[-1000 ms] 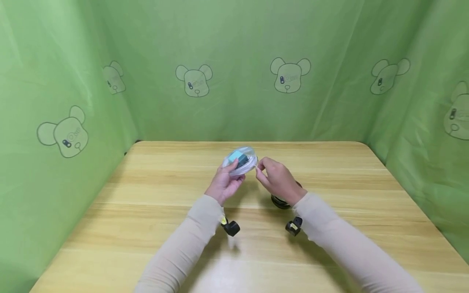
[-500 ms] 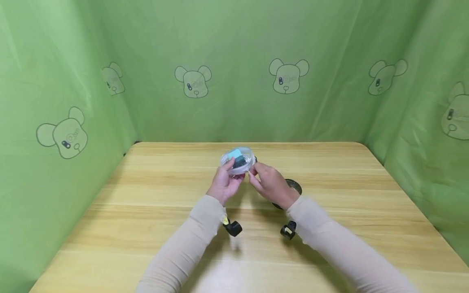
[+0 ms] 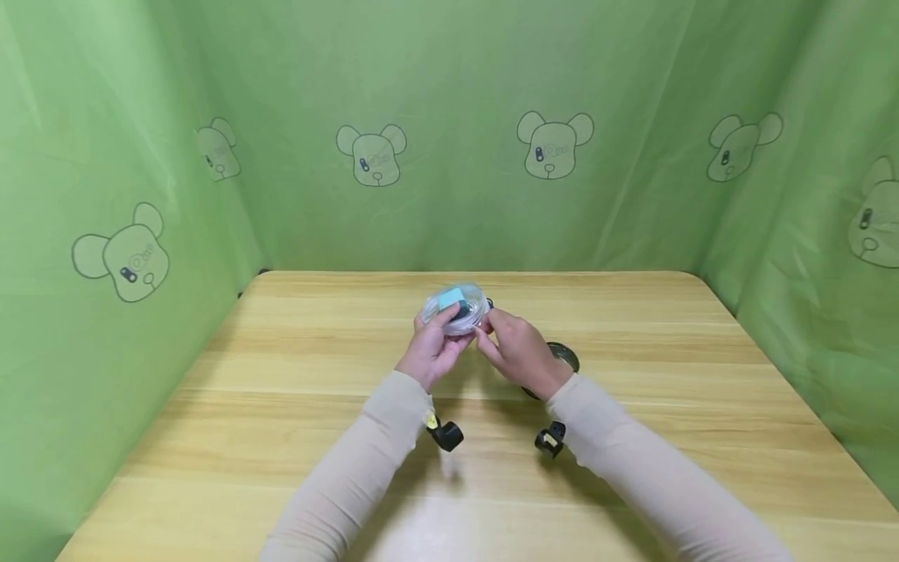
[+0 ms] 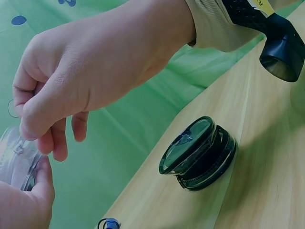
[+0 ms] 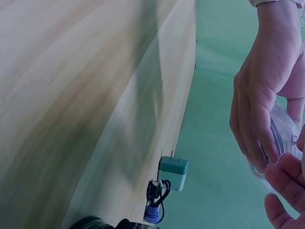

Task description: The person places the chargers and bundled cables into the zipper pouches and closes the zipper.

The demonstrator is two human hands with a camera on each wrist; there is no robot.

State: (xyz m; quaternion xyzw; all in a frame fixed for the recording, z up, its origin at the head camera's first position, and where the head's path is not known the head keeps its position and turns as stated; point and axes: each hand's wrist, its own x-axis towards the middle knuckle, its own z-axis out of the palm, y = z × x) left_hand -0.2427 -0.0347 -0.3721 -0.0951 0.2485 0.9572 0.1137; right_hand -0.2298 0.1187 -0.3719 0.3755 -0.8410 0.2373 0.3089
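A clear round case or coil [image 3: 477, 300] is held above the table by my left hand [image 3: 430, 349], thumb on top and fingers below. My right hand [image 3: 521, 351] pinches its right edge, thumb against fingers; the left wrist view shows this pinch on the clear plastic [image 4: 16, 164]. A teal block [image 3: 452, 297] shows within the clear outline in the head view; whether it lies inside or behind cannot be told. In the right wrist view the left hand [image 5: 264, 90] curls round the clear piece [image 5: 285, 126], close to the right fingers [image 5: 288, 183].
A dark round object [image 4: 205, 152] rests on the table beneath my right wrist. Near the far edge stand a teal charger [image 5: 174, 171] with metal prongs and a black cable bundle [image 5: 155, 191] with a blue band. Green curtains [image 3: 449, 218] surround the wooden table [image 3: 337, 336].
Over the last second my right hand has shifted slightly left and down along the clear piece's edge. The clear piece has moved a little left, uncovering a black loop beside it.
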